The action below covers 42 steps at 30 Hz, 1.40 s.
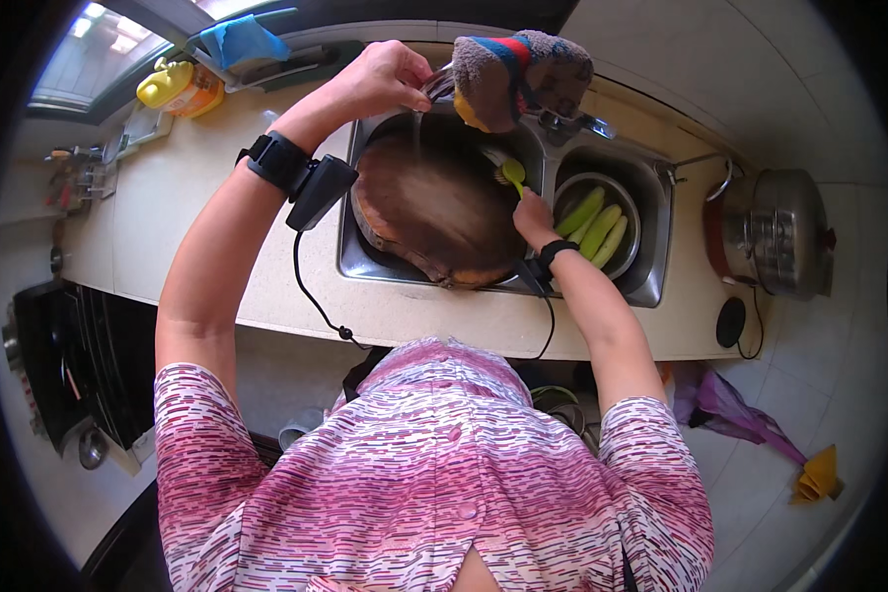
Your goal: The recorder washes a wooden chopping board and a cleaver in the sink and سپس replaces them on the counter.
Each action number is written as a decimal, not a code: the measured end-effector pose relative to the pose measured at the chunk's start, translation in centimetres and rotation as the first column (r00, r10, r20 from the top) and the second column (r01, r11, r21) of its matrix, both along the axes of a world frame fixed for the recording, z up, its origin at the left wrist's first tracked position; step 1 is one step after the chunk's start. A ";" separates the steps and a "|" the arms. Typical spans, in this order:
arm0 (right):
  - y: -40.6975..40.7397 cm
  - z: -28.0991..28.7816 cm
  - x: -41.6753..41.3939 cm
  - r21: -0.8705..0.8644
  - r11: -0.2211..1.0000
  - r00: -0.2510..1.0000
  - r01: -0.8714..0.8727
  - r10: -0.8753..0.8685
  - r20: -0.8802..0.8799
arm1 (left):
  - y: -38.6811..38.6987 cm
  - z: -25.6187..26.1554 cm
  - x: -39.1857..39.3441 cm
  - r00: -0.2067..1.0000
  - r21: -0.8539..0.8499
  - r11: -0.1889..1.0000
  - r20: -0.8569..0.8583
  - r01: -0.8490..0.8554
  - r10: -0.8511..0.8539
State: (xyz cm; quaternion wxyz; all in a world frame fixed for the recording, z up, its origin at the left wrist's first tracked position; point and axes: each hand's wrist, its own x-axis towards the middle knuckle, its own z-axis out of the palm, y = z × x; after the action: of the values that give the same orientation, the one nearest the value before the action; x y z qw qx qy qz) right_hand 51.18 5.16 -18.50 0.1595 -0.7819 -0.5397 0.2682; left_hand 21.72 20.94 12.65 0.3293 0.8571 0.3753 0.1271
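Note:
My left hand (394, 80) grips the end of a metal faucet spout (438, 83) above the left sink basin. A thin stream of water (417, 135) falls from there onto a thick round wooden chopping board (444, 211), which fills most of that basin. My right hand (534, 217) holds a yellow-green scrub brush (513, 173) by its handle, over the board's right edge. A grey towel with coloured patches (522, 78) is draped over the faucet and hides part of it.
In the right basin sits a metal bowl (634, 235) with several long green vegetables (601, 228). A stainless-steel pot (781, 233) stands at the counter's right end. A yellow jug (181, 87) and a blue cloth (243, 43) are at the back left. Cords hang from both wrist straps.

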 end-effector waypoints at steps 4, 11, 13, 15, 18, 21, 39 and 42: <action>0.7 -0.7 -1.5 0.036 0.998 0.999 0.045 -0.044 -0.012 | 1.2 -0.1 -1.5 1.000 0.018 1.000 0.007 -0.011 0.011; 4.7 3.6 -14.4 0.142 0.984 0.988 -0.112 0.125 -0.089 | 2.5 -1.2 -1.8 1.000 0.031 0.999 0.017 -0.026 0.026; 1.4 7.4 -17.7 0.305 0.900 0.918 -0.312 0.369 -0.148 | 2.5 -1.2 -3.6 0.999 0.026 0.999 0.000 -0.048 0.048; -2.2 10.0 -18.1 0.404 0.860 0.860 -0.312 0.436 -0.264 | 1.5 -0.4 -4.5 1.000 0.029 0.999 -0.008 -0.019 0.019; -10.5 13.1 -14.4 0.318 0.856 0.837 -0.408 0.489 -0.244 | -0.3 -0.4 -2.0 1.000 0.031 0.999 -0.009 0.029 -0.028; -18.9 14.7 -7.3 0.239 0.918 0.878 -0.317 0.379 -0.292 | -3.7 0.1 0.2 1.000 0.054 0.998 0.011 -0.023 0.022; -20.3 11.7 3.9 0.049 0.999 0.975 -0.010 0.021 -0.222 | -11.1 -1.6 6.3 0.993 -0.122 0.987 0.062 0.103 -0.096; -20.0 11.8 4.7 0.204 0.976 0.968 0.079 -0.027 -0.250 | -11.4 -2.1 7.7 0.994 -0.123 0.988 0.060 0.096 -0.089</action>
State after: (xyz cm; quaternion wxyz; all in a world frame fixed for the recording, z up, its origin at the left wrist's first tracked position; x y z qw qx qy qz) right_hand 55.88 -14.85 -6.70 0.3149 -0.7353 -0.5200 0.2997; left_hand 29.45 9.58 10.52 0.3984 0.8472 0.3334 0.1111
